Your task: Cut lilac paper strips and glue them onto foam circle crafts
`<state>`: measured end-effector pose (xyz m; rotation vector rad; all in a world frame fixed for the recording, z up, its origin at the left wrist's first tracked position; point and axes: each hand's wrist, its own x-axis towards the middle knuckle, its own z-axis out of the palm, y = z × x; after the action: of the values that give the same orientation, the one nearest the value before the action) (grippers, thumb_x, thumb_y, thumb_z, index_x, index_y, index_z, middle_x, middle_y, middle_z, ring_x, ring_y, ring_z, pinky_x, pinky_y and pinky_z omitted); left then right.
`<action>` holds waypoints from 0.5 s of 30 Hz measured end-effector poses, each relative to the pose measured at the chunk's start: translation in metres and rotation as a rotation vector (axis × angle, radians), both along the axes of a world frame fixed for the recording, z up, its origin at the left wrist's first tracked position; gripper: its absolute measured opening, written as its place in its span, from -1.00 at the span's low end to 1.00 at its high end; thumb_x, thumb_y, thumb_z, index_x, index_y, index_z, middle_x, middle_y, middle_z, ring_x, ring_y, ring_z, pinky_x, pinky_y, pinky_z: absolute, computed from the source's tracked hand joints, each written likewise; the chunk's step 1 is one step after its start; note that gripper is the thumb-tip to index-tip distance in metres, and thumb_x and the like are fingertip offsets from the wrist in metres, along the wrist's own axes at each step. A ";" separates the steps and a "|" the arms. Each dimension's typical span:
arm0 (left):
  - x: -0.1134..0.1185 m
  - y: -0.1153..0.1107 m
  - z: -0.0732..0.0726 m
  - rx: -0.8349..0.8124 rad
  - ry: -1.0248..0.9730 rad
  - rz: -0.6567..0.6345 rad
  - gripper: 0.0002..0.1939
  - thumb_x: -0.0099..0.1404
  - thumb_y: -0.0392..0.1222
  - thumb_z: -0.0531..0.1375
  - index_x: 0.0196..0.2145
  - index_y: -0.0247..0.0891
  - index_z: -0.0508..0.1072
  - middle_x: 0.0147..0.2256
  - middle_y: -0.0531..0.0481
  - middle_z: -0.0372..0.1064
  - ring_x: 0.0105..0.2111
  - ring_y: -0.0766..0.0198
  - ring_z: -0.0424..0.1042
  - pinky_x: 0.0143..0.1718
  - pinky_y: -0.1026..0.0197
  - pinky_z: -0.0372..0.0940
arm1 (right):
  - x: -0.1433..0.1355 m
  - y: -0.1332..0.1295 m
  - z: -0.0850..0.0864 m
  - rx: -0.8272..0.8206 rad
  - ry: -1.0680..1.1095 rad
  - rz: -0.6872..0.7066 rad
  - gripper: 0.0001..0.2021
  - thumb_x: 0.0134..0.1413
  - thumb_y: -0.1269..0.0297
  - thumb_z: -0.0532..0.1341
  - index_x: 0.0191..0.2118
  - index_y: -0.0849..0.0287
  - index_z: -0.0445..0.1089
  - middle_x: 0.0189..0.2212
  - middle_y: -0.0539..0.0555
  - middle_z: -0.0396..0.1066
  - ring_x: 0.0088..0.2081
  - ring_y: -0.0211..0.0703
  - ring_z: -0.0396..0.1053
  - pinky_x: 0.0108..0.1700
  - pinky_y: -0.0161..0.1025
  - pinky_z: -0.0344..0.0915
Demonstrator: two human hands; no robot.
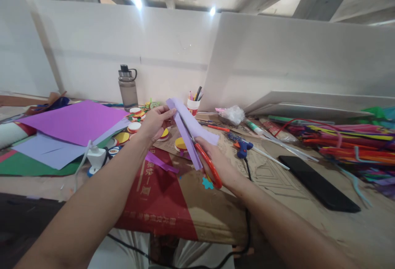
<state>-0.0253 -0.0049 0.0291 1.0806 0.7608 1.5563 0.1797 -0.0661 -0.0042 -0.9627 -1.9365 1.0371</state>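
Note:
My left hand (157, 123) pinches the far end of a light purple paper (197, 127) between thumb and fingers. Red-handled scissors (210, 166) are in my right hand (217, 158), their blades along the paper, with a narrow strip lying on the left side of the blades. The paper is held up above the cardboard (216, 215). Under the hands, a purple paper scrap (162, 163) lies on the red part of the cardboard, and a small blue cutout (207, 183) is just below the scissors.
Purple sheets (80, 121) and a white plug (96, 156) lie left; a bottle (128, 90) and pen cup (194, 106) stand behind. A blue glue gun (243, 147), black phone (317, 182) and colourful pipe cleaners (354, 145) are right. A black cable hangs at the front edge.

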 end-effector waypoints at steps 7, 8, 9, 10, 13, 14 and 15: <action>0.006 -0.003 -0.003 -0.011 0.035 -0.040 -0.76 -0.05 -0.21 0.40 -0.45 -0.36 0.46 -0.50 0.03 0.38 -0.50 0.40 0.37 -0.40 0.29 0.34 | 0.000 0.003 0.002 0.059 -0.064 -0.006 -0.91 0.05 0.25 0.08 -0.34 0.12 0.27 -0.52 -0.02 0.31 -0.46 -0.20 0.24 -0.45 -0.29 0.20; 0.006 -0.003 -0.004 -0.006 0.039 -0.043 -0.76 -0.05 -0.21 0.40 -0.45 -0.36 0.46 -0.51 0.04 0.36 -0.50 0.40 0.37 -0.41 0.29 0.34 | 0.000 0.006 -0.001 0.033 -0.047 -0.011 -0.89 0.05 0.22 0.09 -0.35 0.12 0.26 -0.53 -0.03 0.31 -0.48 -0.20 0.24 -0.47 -0.29 0.20; 0.006 -0.003 -0.004 -0.001 0.042 -0.044 -0.76 -0.05 -0.22 0.40 -0.45 -0.36 0.46 -0.53 0.05 0.35 -0.50 0.40 0.37 -0.41 0.29 0.33 | 0.000 0.008 -0.005 0.000 -0.028 -0.016 -0.88 0.05 0.19 0.10 -0.35 0.11 0.26 -0.54 -0.04 0.30 -0.50 -0.20 0.24 -0.49 -0.29 0.20; 0.007 -0.002 -0.005 0.003 0.043 -0.046 -0.77 -0.04 -0.22 0.40 -0.45 -0.36 0.46 -0.53 0.05 0.34 -0.50 0.40 0.36 -0.41 0.29 0.33 | -0.001 0.010 -0.008 -0.035 -0.008 -0.021 -0.85 0.04 0.15 0.10 -0.35 0.11 0.26 -0.54 -0.04 0.30 -0.52 -0.20 0.25 -0.51 -0.29 0.20; 0.007 -0.002 -0.005 0.007 0.040 -0.050 -0.77 -0.04 -0.23 0.40 -0.46 -0.37 0.45 -0.50 0.03 0.36 -0.49 0.40 0.37 -0.40 0.28 0.34 | -0.001 0.016 -0.016 -0.092 0.026 -0.042 -0.79 0.04 0.07 0.11 -0.35 0.11 0.29 -0.55 -0.03 0.33 -0.53 -0.19 0.27 -0.51 -0.29 0.22; 0.007 -0.002 -0.005 0.006 0.038 -0.049 -0.77 -0.04 -0.23 0.40 -0.46 -0.37 0.45 -0.49 0.03 0.36 -0.49 0.40 0.37 -0.40 0.28 0.35 | -0.001 0.016 -0.017 -0.086 0.024 -0.045 -0.78 0.03 0.06 0.12 -0.35 0.10 0.29 -0.54 -0.03 0.35 -0.52 -0.19 0.28 -0.50 -0.29 0.23; 0.008 -0.002 -0.004 0.002 0.035 -0.048 -0.77 -0.04 -0.23 0.40 -0.46 -0.37 0.45 -0.49 0.02 0.37 -0.49 0.39 0.37 -0.39 0.27 0.35 | -0.001 0.017 -0.017 -0.069 0.020 -0.050 -0.78 0.03 0.05 0.12 -0.34 0.10 0.30 -0.54 -0.03 0.36 -0.52 -0.19 0.28 -0.50 -0.29 0.23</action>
<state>-0.0178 -0.0072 0.0249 1.1230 0.7518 1.5014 0.1786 -0.0494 -0.0215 -1.0297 -1.8621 1.0868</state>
